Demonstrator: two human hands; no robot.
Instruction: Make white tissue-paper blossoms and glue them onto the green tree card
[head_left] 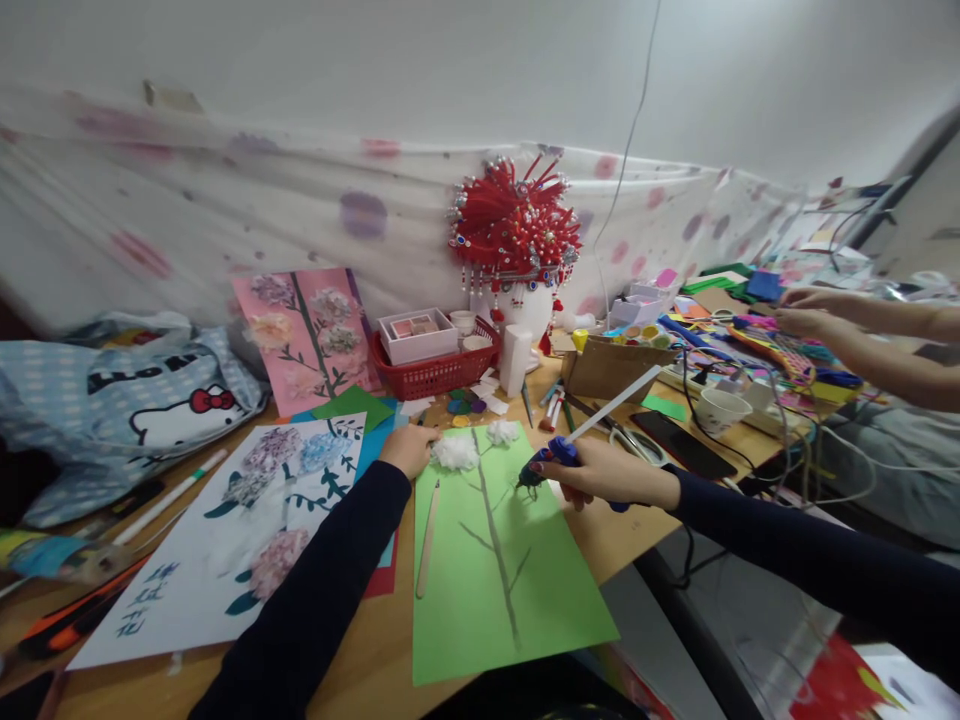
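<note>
Right hand (611,470) is wrapped around a blue glue gun (562,452), nozzle angled down over the green paper (450,620), just right of the drawn stem (491,530). Can't tell if the tip's actually touching. There's a long white glue stick (616,402) poking out the back, so I'd keep the wrist steady and not let that wag things about. Left hand (409,449) is at the sheet's top left edge, fingers curled beside the bigger of 2 white fluffy tufts (454,452); can't tell if it's pinching anything. Imo it'd do most good pressing the paper flat, well clear of the nozzle, which is probably hot. Small dots beat 1 big blob, since too much glue would likely squish out and string. Also watch the black cord (686,560) below the right forearm, and mind that slim wooden-handled tool (428,548) lying on the sheet's left side.
</note>
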